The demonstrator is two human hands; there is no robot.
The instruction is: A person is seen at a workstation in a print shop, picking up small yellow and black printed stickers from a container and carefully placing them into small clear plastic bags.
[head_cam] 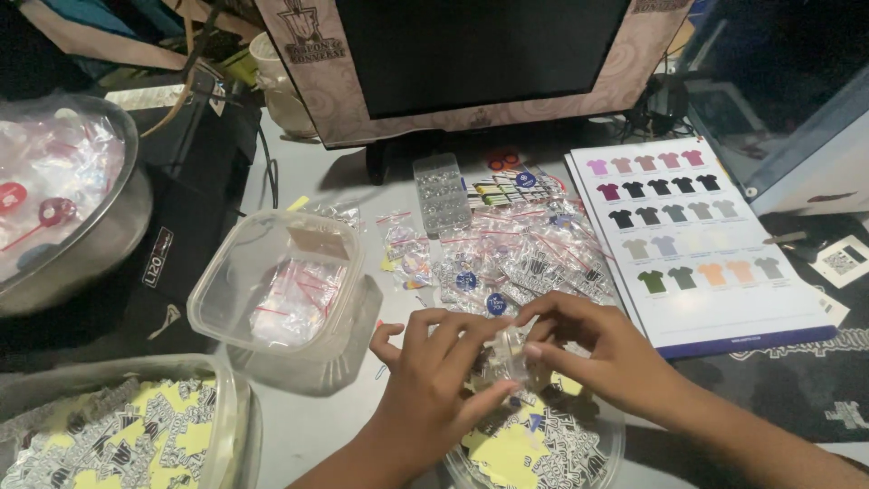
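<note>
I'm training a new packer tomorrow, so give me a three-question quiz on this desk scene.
1. True or false: both the left hand and the right hand pinch the small clear plastic bag.
2. What lies under the hands? A) a round clear tub of yellow-backed stickers B) a metal bowl C) a keyboard
3. Fill in: the white chart of coloured T-shirt pictures lies to the ____ of the pile of small red-striped clear bags.

Key: 1 true; 2 A; 3 right.
</note>
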